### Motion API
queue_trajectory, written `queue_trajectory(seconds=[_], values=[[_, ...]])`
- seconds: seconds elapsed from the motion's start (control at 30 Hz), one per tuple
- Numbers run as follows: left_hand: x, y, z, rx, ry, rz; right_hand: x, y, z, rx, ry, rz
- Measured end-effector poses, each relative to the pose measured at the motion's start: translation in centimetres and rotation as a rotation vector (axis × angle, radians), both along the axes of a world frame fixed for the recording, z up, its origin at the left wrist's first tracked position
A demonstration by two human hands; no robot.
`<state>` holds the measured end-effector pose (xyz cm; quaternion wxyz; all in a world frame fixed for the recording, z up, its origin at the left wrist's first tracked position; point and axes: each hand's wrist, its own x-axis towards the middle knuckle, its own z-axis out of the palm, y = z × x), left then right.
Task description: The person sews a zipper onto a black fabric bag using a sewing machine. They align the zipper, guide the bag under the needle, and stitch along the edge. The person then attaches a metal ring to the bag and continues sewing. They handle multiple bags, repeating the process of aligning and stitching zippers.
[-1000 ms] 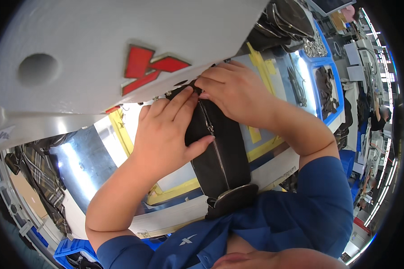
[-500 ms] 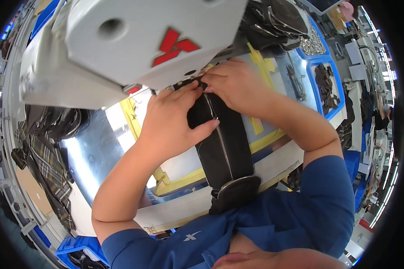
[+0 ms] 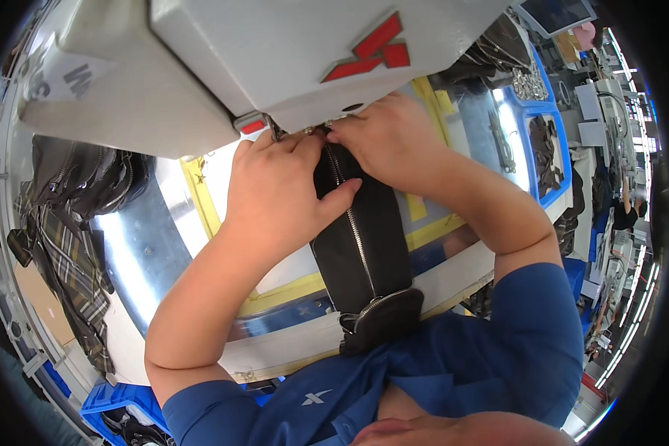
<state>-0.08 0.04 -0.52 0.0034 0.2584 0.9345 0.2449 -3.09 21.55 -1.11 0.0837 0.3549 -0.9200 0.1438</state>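
A long black fabric piece with a metal zipper (image 3: 372, 256) runs from my chest up to the far end beneath a white sewing machine head (image 3: 290, 59). My left hand (image 3: 275, 186) presses on its far left part, fingers bent at the end and thumb stretched across the zipper. From the right, my right hand (image 3: 390, 141) pinches the same far end, close to the left fingertips. The near end has a rounded, zipper-edged flap (image 3: 390, 316) that rests against my shirt. The machine head hides the stitching spot and part of the fingertips.
Black zippered pieces (image 3: 89, 175) and plaid cloth (image 3: 74, 256) lie at the left. Yellow tape (image 3: 201, 197) borders the work surface. Blue trays (image 3: 565, 152) of metal parts and dark scraps stand at the right. A blue crate (image 3: 119, 401) sits lower left.
The machine head appears shifted right and lower in view, as my viewpoint has moved. Both hands stay at the far end of the fabric; the left thumb sits slightly higher along the zipper.
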Motion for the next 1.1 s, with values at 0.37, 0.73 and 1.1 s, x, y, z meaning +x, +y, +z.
queue_trajectory(seconds=[0.37, 0.73, 1.1], values=[[0.4, 0.0, 0.5, -0.022, 0.028, 0.006, -0.1, -0.3, 0.1, 0.034, 0.019, 0.047], [1.4, 0.6, -1.0, -0.071, 0.216, -0.071, 1.8, 0.4, 0.0, 0.084, 0.086, 0.066], [2.0, 1.1, -1.3, -0.135, 0.204, -0.049, 2.1, 1.0, -0.2, 0.106, 0.097, 0.107]])
